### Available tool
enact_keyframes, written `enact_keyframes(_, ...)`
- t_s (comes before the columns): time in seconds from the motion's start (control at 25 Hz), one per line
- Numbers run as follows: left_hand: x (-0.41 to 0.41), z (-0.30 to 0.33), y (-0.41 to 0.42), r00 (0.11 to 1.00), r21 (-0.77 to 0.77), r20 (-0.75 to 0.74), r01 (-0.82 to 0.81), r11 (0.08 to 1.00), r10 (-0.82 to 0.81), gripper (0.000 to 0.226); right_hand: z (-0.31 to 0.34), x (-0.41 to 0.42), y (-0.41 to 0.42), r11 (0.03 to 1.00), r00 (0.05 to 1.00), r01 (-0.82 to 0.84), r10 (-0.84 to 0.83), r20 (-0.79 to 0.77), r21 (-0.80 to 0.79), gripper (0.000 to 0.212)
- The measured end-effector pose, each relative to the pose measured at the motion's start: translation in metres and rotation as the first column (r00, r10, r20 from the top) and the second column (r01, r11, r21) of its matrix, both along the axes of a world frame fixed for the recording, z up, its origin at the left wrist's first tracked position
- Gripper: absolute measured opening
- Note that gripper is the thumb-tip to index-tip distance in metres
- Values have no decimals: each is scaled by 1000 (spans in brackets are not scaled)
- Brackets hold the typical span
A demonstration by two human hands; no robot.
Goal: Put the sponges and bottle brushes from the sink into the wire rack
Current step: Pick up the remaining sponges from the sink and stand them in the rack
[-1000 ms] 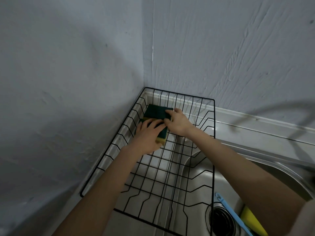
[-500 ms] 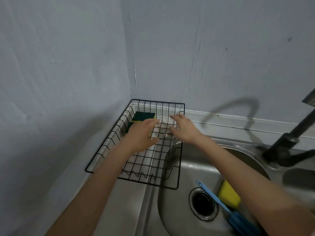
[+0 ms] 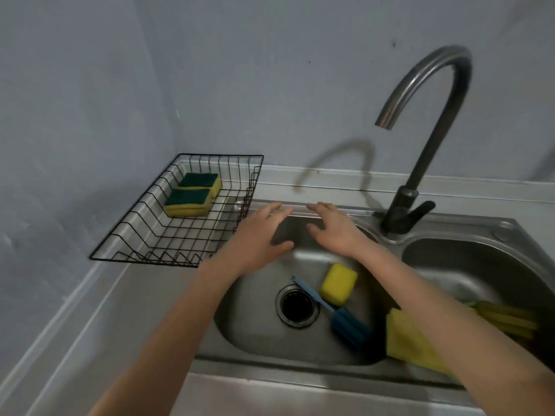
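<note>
Both hands empty, fingers spread: left hand point(image 3: 258, 235) and right hand point(image 3: 335, 228) over the sink point(image 3: 255, 334). Two sponges point(image 3: 192, 195) in the rack point(image 3: 144, 241). Yellow sponge point(image 3: 338, 283) and blue brush point(image 3: 345, 321) lie by the drain point(image 3: 295, 306).

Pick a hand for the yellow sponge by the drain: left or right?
Right. The right hand hovers open almost directly above the yellow sponge; the left hand, also empty, sits nearer the wire rack.

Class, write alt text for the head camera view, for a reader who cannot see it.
Two empty hands, left hand and right hand, reach over a steel sink holding a yellow sponge and a blue bottle brush. Two green-topped sponges lie in a black wire rack to the left.
</note>
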State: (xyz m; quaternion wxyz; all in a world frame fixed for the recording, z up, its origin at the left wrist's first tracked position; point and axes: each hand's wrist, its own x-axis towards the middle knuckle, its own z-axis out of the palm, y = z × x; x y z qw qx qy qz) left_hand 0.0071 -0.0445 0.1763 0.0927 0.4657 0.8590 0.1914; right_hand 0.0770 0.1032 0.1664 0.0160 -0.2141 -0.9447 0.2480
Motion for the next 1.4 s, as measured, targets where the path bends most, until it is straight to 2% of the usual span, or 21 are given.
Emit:
enact_keyframes(0.44, 126, -56, 79, 974, -13, 216, 75, 997, -70, 66, -25, 127, 92, 1000, 992, 12, -11, 126, -4, 53)
enact_keyframes(0.6, 156, -73, 101, 943, -74, 331, 41, 996, -15, 67, -36, 153, 114, 1000, 989, 13, -10, 147, -19, 52)
enact_keyframes(0.76, 169, -92, 110, 893, -185, 443, 8, 983, 76, 71, -50, 168, 131, 998, 984, 25, -16, 177, -51, 52)
enact_keyframes(1.04, 171, -99, 123, 798, -259, 557, -95, 961, 229, 69, -92, 182, 165, 991, 946, 97, -63, 317, -92, 56)
enact_keyframes(1.28, 150, -98, 141, 759, -200, 583, -214, 956, 291, 63, -137, 189, 189, 977, 849, 210, -168, 501, -27, 68)
enact_keyframes(1.4, 147, -103, 147, 732, -157, 595, -300, 941, 333, 60, -153, 199, 191, 954, 802, 298, -244, 545, -11, 77)
